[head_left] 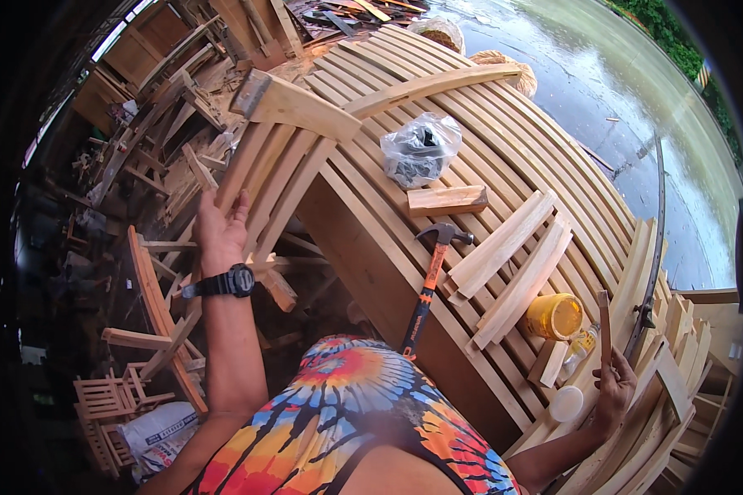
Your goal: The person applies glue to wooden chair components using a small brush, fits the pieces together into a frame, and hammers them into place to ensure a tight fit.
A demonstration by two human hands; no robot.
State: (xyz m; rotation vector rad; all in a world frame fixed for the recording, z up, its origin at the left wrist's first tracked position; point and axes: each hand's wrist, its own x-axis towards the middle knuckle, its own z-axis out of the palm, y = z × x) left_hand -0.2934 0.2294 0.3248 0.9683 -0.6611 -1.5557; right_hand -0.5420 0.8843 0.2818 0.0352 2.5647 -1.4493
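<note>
Left hand (220,221) rests open-fingered against curved slats (264,177); right hand (612,386) grips a thin wood strip (604,326) upright. Nearby, the uncapped glue jar (555,316) could tip if knocked by that strip.

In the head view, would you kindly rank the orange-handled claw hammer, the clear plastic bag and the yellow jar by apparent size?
1. Orange-handled claw hammer, longest.
2. Clear plastic bag.
3. Yellow jar, smallest.
The fisheye lens makes the gap between bag and jar less sure.

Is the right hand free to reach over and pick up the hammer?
Probably not straight away: the right hand already holds a thin wooden stick. The hammer itself lies uncovered on the curved slats.
</note>
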